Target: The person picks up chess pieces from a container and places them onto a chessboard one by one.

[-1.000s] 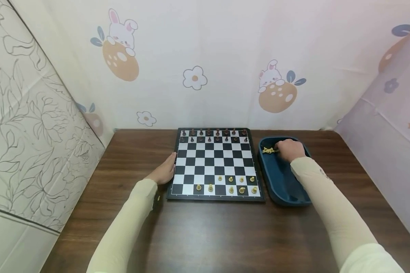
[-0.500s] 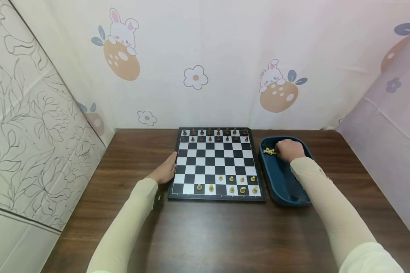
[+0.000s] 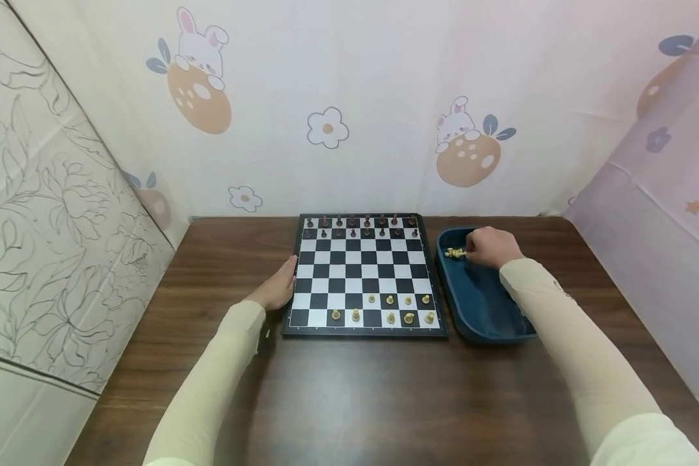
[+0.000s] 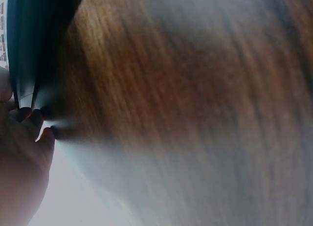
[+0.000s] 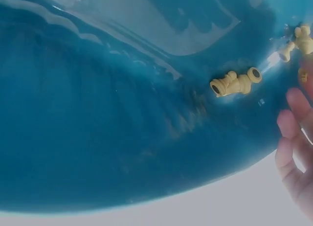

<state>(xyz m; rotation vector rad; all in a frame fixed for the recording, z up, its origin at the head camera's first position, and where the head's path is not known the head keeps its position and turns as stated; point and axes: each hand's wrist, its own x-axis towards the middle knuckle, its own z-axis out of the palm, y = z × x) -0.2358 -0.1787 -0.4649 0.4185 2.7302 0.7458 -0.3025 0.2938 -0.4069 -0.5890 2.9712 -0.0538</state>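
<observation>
My left hand (image 3: 278, 285) lies along the left edge of the chessboard (image 3: 365, 333), fingers extended and touching its side. In the left wrist view, the fingertips of that hand (image 4: 24, 157) meet the board's dark side. My right hand (image 3: 492, 247) is over the far end of the blue tray (image 3: 483, 304), and its fingers pinch a cream chess piece (image 5: 303, 75), mostly out of frame in the right wrist view. Close by in the tray lie more cream pieces, among them one chess piece (image 5: 235, 83) on its side.
Dark red chess pieces (image 3: 352, 221) fill the board's two far rows. Several cream pieces (image 3: 356, 315) stand in the two near rows. The wooden table (image 3: 349, 395) extends in front of the board, with a patterned curtain (image 3: 326, 65) behind.
The head view has shifted slightly. My right hand has risen a little at the tray's far end, and its fingers show more clearly beside the cream pieces. The left hand stays at the board.
</observation>
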